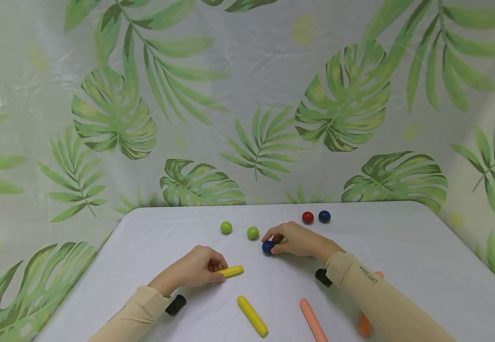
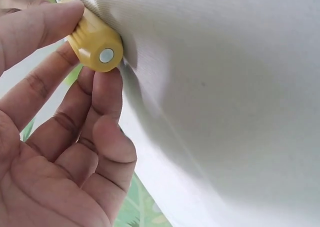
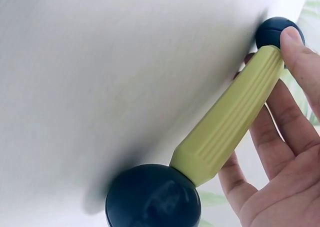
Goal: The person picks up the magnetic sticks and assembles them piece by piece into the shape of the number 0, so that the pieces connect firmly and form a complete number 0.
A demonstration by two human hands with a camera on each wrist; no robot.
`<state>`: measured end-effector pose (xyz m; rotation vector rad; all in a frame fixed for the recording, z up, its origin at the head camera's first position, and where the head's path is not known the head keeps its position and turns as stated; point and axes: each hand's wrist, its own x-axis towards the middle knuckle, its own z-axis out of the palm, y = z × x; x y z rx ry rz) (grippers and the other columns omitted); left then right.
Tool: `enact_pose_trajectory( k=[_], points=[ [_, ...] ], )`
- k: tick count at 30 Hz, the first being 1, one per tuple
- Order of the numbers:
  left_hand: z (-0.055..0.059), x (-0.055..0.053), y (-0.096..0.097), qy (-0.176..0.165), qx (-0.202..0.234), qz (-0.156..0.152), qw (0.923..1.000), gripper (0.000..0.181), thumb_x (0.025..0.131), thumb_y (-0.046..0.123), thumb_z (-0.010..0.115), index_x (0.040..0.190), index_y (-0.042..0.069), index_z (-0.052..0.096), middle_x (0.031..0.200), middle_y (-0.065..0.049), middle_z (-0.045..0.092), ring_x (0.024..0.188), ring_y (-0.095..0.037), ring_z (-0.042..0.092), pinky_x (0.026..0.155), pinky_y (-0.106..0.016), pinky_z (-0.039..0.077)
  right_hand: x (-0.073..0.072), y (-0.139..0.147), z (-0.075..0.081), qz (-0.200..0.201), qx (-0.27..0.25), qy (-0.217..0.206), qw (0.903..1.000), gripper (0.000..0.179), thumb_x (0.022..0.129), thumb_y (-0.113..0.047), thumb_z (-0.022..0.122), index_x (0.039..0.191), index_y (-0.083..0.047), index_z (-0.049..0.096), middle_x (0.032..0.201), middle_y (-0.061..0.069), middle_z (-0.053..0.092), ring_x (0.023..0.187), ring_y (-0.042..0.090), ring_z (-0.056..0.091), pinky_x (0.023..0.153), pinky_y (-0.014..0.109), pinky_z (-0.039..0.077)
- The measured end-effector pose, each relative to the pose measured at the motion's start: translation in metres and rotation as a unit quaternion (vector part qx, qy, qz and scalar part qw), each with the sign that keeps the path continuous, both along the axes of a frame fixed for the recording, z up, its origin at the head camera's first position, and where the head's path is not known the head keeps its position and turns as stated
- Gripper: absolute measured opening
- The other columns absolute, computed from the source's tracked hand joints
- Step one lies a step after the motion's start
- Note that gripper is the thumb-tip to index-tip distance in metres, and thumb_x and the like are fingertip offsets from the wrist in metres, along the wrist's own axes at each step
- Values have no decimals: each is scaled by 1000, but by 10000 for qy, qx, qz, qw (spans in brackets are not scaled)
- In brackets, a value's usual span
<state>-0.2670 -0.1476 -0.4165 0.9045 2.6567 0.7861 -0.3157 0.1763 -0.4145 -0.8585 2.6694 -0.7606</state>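
Observation:
My left hand (image 1: 198,267) pinches a yellow magnetic rod (image 1: 233,271) between thumb and fingers, low over the table. In the left wrist view, that rod's near end (image 2: 97,44) shows a round silvery disc. My right hand (image 1: 296,239) pinches a dark blue ball (image 1: 267,247) to the right of the left hand's rod. From the right wrist, a yellow-green rod (image 3: 227,117) runs from this ball (image 3: 276,32) to a second dark blue ball (image 3: 152,197) near the camera. The right hand hides this rod in the head view.
Two lime-green balls (image 1: 252,232) lie beyond my hands. A red ball (image 1: 308,217) and another blue ball (image 1: 324,216) sit at the back. Nearer are a yellow rod (image 1: 252,316), a salmon rod (image 1: 313,320) and an orange rod (image 1: 365,326) partly under my right sleeve.

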Motion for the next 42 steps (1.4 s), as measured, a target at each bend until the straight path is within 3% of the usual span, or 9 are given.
enact_pose_trajectory(
  k=[9, 22, 32, 42],
  points=[
    [3, -1, 13, -77, 146, -36, 9999, 8, 92, 16, 85, 98, 13, 81, 77, 8, 67, 69, -4, 56, 64, -20, 47, 0, 7, 1, -64, 42, -11, 10000, 32, 98, -17, 80, 130, -18, 76, 115, 1, 79, 116, 23, 72, 109, 50, 55],
    [5, -3, 46, -831, 719, 210, 9937, 7, 92, 17, 83, 95, 11, 81, 80, 4, 74, 71, -7, 62, 65, -20, 51, -2, 5, 1, -76, 118, 121, 9998, 31, 98, -17, 80, 129, -19, 76, 117, 2, 80, 117, 23, 73, 110, 51, 55],
    [-3, 2, 68, -1777, 1206, 916, 9724, 13, 93, 21, 83, 95, 9, 79, 75, 5, 72, 65, -8, 62, 60, -22, 51, -1, 4, 2, 36, 118, 252, 9996, 31, 98, -17, 80, 129, -18, 76, 115, 3, 81, 115, 24, 75, 108, 50, 56],
    [-9, 6, 84, -2326, 1538, 1047, 9546, 16, 94, 20, 82, 90, 5, 79, 71, 1, 74, 64, -8, 68, 64, -23, 59, 2, 5, 6, 17, 137, 279, 9995, 30, 98, -16, 79, 129, -16, 76, 114, 4, 81, 115, 24, 75, 108, 49, 56]
  ],
)
